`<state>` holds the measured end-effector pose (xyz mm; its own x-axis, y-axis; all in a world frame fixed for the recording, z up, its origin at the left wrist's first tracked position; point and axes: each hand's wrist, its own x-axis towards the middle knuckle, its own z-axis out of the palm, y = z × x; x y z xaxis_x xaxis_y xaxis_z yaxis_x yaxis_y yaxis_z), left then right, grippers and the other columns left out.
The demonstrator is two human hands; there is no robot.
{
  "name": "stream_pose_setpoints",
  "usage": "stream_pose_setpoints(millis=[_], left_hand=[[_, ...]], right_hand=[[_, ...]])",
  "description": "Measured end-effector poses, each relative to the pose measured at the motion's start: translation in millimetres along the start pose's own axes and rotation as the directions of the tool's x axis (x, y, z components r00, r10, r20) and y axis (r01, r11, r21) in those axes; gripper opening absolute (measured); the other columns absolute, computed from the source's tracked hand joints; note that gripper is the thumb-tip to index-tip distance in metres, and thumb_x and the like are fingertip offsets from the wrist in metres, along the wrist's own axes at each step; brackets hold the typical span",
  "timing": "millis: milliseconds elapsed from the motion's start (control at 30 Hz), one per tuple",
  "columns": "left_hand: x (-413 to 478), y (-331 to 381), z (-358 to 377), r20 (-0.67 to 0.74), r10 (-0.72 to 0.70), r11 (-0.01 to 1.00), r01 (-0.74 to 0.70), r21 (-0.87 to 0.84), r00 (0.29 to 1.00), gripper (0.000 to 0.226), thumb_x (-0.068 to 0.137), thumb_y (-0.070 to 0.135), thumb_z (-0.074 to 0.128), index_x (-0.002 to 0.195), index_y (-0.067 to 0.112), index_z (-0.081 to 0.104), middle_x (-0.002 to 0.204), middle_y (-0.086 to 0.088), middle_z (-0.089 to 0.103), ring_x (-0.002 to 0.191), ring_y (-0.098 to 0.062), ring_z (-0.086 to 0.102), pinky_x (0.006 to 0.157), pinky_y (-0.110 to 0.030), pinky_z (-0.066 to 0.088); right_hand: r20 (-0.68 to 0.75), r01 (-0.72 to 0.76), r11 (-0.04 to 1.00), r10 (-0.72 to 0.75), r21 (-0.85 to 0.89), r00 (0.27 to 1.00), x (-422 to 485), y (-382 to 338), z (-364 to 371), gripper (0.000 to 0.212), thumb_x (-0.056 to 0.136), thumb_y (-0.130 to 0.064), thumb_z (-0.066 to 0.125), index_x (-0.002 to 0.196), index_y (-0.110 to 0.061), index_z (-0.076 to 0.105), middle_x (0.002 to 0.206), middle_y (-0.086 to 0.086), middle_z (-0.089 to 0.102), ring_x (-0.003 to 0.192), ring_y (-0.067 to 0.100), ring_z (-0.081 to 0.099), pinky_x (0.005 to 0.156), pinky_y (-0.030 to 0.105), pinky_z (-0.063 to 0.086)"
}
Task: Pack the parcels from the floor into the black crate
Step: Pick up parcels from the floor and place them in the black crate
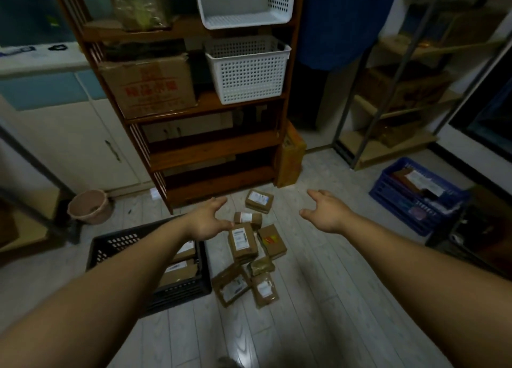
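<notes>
Home storeroom, wooden shelving point(210, 145), cardboard boxes point(146, 86), plastic baskets point(246, 68)

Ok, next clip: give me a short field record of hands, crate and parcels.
left hand: open, holds nothing, above the floor parcels
right hand: open, holds nothing, right of them
black crate: on floor, left of them; parcels inside, partly behind the forearm
count: about seven floor parcels, brown, clustered
task state: packing unfinished

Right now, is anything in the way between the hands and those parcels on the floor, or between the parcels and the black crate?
Nothing visible. The left hand and right hand hang open above the parcels with only air between. The black crate stands open-topped right beside the pile, partly filled.
</notes>
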<state>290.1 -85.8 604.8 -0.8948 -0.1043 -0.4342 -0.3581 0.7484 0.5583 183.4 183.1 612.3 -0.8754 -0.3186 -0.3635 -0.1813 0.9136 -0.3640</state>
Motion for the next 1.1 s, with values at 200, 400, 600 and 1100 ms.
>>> stream_pose_setpoints(millis=[200, 400, 600, 1100], left_hand=[[40, -35, -4, 0.041, -0.07, 0.995, 0.072, -0.064, 0.997, 0.08, 0.085, 0.042, 0.06, 0.147, 0.027, 0.012, 0.157, -0.006, 0.011, 0.14, -0.029, 0.021, 0.113, -0.047, 0.023], [74, -85, 14, 0.038, -0.184, 0.966, 0.188, -0.177, 0.982, 0.073, 0.085, 0.035, 0.061, 0.146, 0.019, 0.024, 0.151, -0.007, 0.028, 0.135, -0.024, 0.031, 0.111, -0.039, 0.029], [85, -138, 61, 0.003, -0.3, 0.894, 0.283, -0.347, 0.954, 0.051, 0.085, 0.026, 0.063, 0.132, 0.018, 0.044, 0.141, -0.005, 0.042, 0.12, -0.009, 0.041, 0.091, -0.012, 0.037], [233, -281, 287, 0.037, -0.647, 0.644, 0.571, -0.509, 0.762, 0.063, 0.089, 0.027, 0.058, 0.143, 0.017, 0.029, 0.146, -0.01, 0.037, 0.129, -0.025, 0.039, 0.094, -0.026, 0.033]], right_hand=[[0.112, 0.007, 0.999, -0.01, 0.031, 0.994, 33, 0, 19, 0.076, 0.09, -0.047, 0.053, 0.15, -0.019, 0.017, 0.157, 0.008, 0.016, 0.141, 0.028, 0.024, 0.113, 0.035, 0.025], [0.21, -0.026, 0.999, 0.017, 0.041, 0.978, 89, 7, 54, 0.074, 0.091, -0.045, 0.054, 0.149, -0.014, 0.021, 0.155, 0.011, 0.024, 0.138, 0.028, 0.03, 0.11, 0.033, 0.026], [0.367, 0.099, 0.994, -0.111, 0.051, 0.923, 149, 3, 118, 0.052, 0.089, -0.038, 0.059, 0.135, -0.017, 0.046, 0.136, 0.012, 0.05, 0.115, 0.026, 0.052, 0.088, 0.028, 0.039], [0.556, 0.179, 0.974, -0.228, 0.142, 0.799, 332, 64, 387, 0.052, 0.09, -0.033, 0.057, 0.137, -0.035, 0.035, 0.129, -0.003, 0.047, 0.097, 0.01, 0.05, 0.082, 0.028, 0.046]])
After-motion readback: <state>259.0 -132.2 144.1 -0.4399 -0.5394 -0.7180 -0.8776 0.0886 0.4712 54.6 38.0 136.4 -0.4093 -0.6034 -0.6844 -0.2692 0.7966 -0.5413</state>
